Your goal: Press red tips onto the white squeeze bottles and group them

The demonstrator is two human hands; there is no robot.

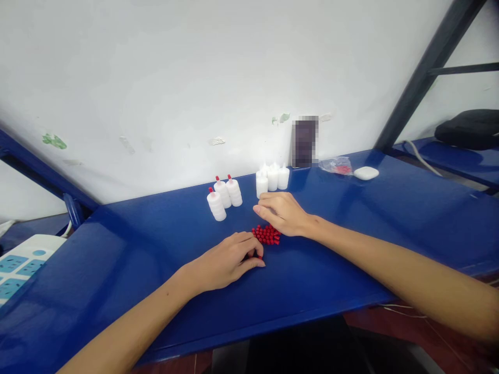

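One blue table [249, 306] fills the foreground of my head feed. White power strip [15, 265] with blue socket faces at the left margin.

Nearest at work: left hand [230, 259], palm down, low over the tabletop. Thumb and forefinger nearly meet; a speck of red shows between their tips, which I read as a single red cap [260, 257] in a light pinch. Other fingers curled.

Just beyond those fingertips, a tight cluster of red caps [267, 236], lying between the two hands and close to both. I make no exact count; they crowd together.

Right hand [283, 213] next, farther out, its heel near the far right side of the cluster. Fingers bent, thumb reaching alongside with a small gap. Whether it has hold of anything I cannot tell, nor whether it touches the plain bottles behind it.

Three white bottles [217, 206] stand upright to the left of that hand, ridged bodies, red tips on top. Behind the hand, a bunch of plain white bottles [272, 179] with pale nozzles, partly hiding one another.

Farther right: white rounded object [366, 173], beside a clear bag [329, 165] with red bits inside. Dark upright slab [304, 143], pixelated, against the scuffed white wall [195, 78].
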